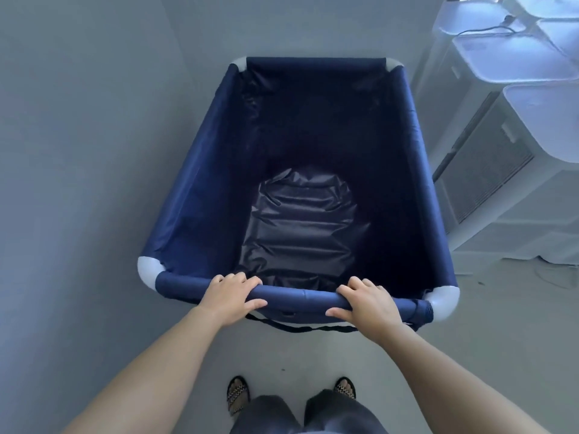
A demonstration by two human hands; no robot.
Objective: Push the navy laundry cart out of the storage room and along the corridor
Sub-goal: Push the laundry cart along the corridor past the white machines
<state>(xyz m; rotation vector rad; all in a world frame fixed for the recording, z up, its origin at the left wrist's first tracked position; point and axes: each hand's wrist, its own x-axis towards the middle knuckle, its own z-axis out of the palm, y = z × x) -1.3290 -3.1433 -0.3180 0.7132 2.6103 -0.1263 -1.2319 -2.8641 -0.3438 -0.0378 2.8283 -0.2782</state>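
The navy laundry cart (pixel 206 170) fills the middle of the head view: a deep fabric bin with a padded navy rim and white plastic corner pieces. Its inside is bare, with wrinkled dark lining at the bottom. My left hand (pixel 230 297) is wrapped over the near rim bar, left of centre. My right hand (pixel 368 303) grips the same bar, right of centre. A black strap hangs under the near bar between my hands. The cart's wheels are hidden.
A grey wall (pixel 78 151) runs close along the cart's left side and across its far end. White appliance units (pixel 501 158) with vents and cables stand in a row on the right. Pale floor (pixel 501 324) lies around my sandalled feet.
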